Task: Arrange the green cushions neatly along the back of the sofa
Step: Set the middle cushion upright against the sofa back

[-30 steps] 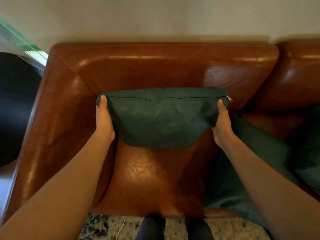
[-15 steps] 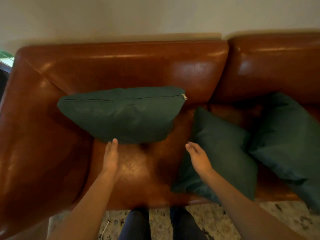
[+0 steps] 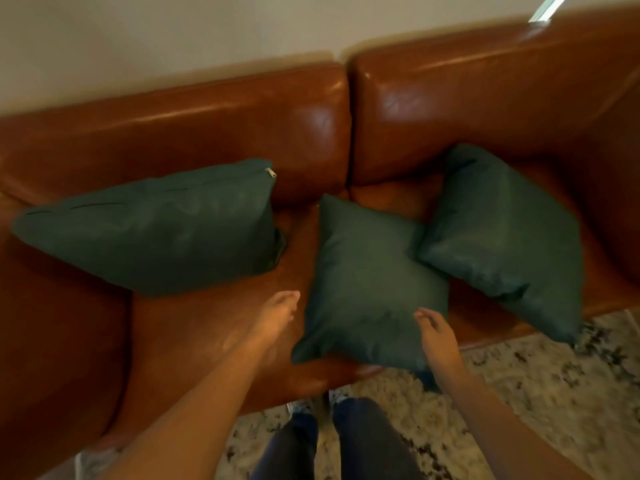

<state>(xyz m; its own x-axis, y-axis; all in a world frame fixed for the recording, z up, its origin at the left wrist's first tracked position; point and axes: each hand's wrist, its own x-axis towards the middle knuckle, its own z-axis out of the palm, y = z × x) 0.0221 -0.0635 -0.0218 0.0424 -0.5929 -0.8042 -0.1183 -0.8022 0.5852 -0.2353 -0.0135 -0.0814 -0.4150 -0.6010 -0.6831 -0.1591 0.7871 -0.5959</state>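
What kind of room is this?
Probably a living room at home: a brown leather sofa against a plain wall, green cushions on it, and a patterned rug underfoot.

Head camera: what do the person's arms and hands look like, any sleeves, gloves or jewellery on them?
Both forearms are bare as far as the frame shows, with no sleeves in view. The left hand and right hand wear no gloves, and no rings, watch or bands are visible, though motion blur softens fine detail. Below them, dark trousers show.

Left green cushion [image 3: 152, 226] stands against the sofa [image 3: 207, 126] back; middle cushion [image 3: 367, 285] and right cushion [image 3: 502, 233] lie askew.
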